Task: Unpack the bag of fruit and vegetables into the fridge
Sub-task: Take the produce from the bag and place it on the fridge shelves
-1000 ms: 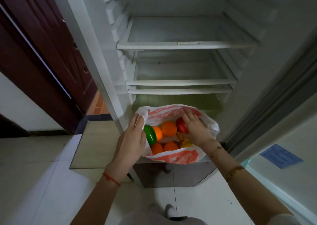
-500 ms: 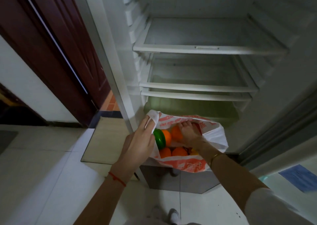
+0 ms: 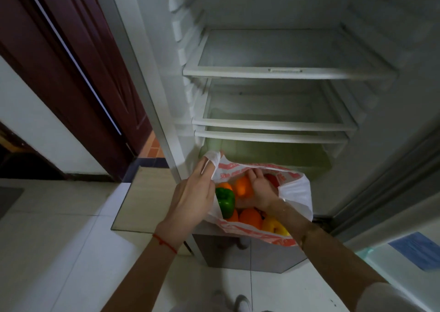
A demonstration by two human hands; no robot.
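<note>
Two hands at the bag [image 3: 295,192]: left hand [image 3: 190,202] pinches its handle up; right hand [image 3: 258,190], inside, cups an orange fruit [image 3: 242,188], directly below the bare fridge shelves [image 3: 273,127].

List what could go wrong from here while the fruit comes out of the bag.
1. The left hand holds only one handle of the bag; if it slips, the mouth may sag and the yellow pepper near the front edge could roll to the floor.
2. The right hand cups an orange fruit from the side; that loose hold could drop it.
3. Lifting it may disturb the green pepper beside it.
</note>
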